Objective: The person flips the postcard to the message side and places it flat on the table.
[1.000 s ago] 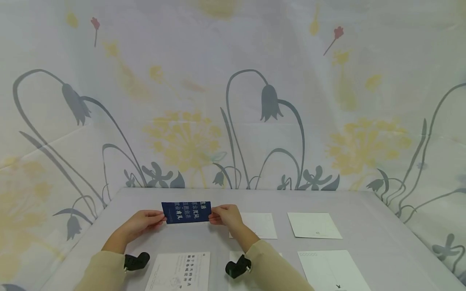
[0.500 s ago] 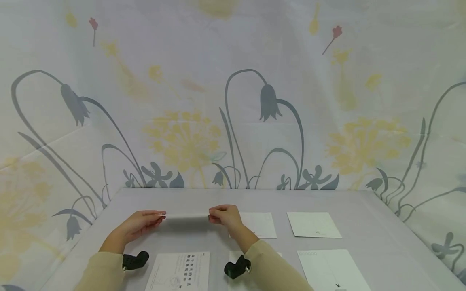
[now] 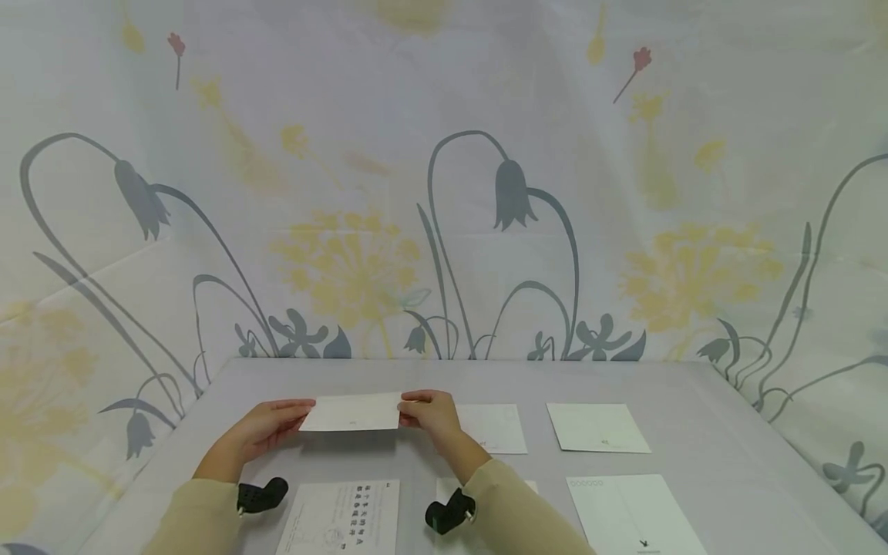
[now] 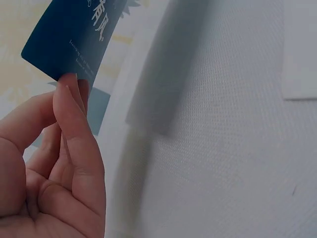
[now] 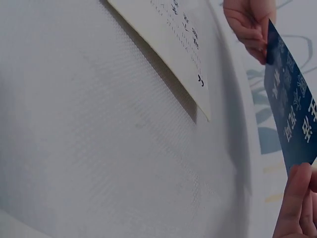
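Note:
A postcard (image 3: 350, 412) hangs tilted over the table, its plain white side facing up in the head view. Its dark blue side with pale lettering shows in both wrist views. The left hand (image 3: 253, 435) pinches its left end between thumb and fingers. At the opposite end, the right hand (image 3: 437, 422) pinches the edge. From the left wrist, the fingertips (image 4: 67, 91) meet at the corner of the blue postcard (image 4: 74, 42). The left hand (image 5: 252, 22) also appears across the postcard in the right wrist view.
Below the hands lies a white card with black lettering (image 3: 340, 520). Pale cards rest to the right: one partly behind the right hand (image 3: 496, 428), one farther right (image 3: 599, 428), one nearer (image 3: 634, 512). Another is mostly hidden under the right wrist. A floral cloth (image 3: 444, 193) hangs behind.
The postcard has turned over between the hands: blue side showing first, then edge-on, now white side. Both hands stay nearly in place.

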Available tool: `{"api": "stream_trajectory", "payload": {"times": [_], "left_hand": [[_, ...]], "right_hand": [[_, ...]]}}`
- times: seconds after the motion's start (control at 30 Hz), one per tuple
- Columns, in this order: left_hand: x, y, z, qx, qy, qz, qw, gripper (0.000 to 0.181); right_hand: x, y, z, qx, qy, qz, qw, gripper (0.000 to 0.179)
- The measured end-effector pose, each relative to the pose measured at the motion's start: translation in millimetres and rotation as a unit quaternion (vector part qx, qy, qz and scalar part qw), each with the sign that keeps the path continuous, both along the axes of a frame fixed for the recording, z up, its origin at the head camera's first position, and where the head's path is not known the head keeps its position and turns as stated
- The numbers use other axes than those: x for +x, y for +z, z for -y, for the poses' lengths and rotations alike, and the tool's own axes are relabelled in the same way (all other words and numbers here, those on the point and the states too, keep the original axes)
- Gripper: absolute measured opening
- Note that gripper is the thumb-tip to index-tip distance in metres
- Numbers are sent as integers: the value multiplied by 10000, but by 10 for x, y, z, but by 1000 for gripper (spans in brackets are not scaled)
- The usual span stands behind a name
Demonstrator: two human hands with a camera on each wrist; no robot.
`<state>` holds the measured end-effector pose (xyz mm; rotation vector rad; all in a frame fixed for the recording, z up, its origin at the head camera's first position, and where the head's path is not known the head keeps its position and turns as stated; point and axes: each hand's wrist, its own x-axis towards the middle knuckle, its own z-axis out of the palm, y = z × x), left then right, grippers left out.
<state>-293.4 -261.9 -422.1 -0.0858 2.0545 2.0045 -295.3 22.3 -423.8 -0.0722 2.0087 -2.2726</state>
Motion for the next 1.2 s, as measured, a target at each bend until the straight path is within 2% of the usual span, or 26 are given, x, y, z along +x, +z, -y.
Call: {"api": "stream_trajectory", "payload": {"times": [0.07, 0.57, 0.8, 1.03, 1.2], "left_hand": [[0, 4, -11, 36, 75, 24, 10000, 40], [-36, -10, -44, 30, 314, 69, 9995, 43], [-36, -25, -49, -55, 277, 103, 9995, 51], [-20, -9, -57, 23, 377, 185, 9991, 53], [-7, -13, -57, -14, 313, 169, 9994, 57]], "right_hand": [[-42, -63, 8, -9, -51, 10, 10000, 25], [-36, -71, 65, 138, -263, 61, 9995, 24], [-37, -70, 80, 157, -283, 137, 9994, 25], [-38, -81, 80, 278, -283, 213, 9990, 28], [-28, -78, 74, 282, -198, 243, 9991, 33]]}}
